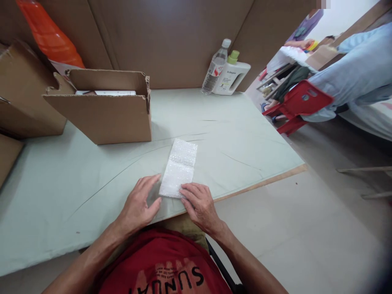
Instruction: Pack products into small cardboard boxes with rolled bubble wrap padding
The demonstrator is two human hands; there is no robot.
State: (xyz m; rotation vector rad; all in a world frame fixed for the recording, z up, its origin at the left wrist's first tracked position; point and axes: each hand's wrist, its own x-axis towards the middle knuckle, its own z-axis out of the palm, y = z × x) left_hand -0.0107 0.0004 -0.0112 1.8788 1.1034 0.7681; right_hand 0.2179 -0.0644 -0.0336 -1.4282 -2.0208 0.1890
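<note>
1. The left hand (137, 206) is unclenched and holds nothing: its fingers curve forward, bunched close together, and its thumb stands well away from them.
2. The gap between that thumb and forefinger opens toward the wrap (178, 171). Both tips are just beside its left edge, the thumb near the lower left corner; whether the thumb brushes it, I cannot tell.
3. The right hand (200, 205) is at the wrap's lower right corner. Its fingers lie nearly side by side, slightly bent, with the foremost tips on the upper face.
4. The right thumb sits by the wrap's lower edge, only a little apart from the fingers. Whether it is tucked under to pinch or merely rests there, I cannot tell.
5. The wrap is clear bubble sheet, lying flat on the table (245, 134) between the hands, near the front edge. It is longer than wide, tilts a little to the right at its far end, and has a crease across it.
6. Beyond it, to the left, stands a box (122, 122) with an open top and white items inside.
7. Farther back on the right, a clear bottle (211, 73) stands just beside a white jug (225, 83) with a green cap.
</note>
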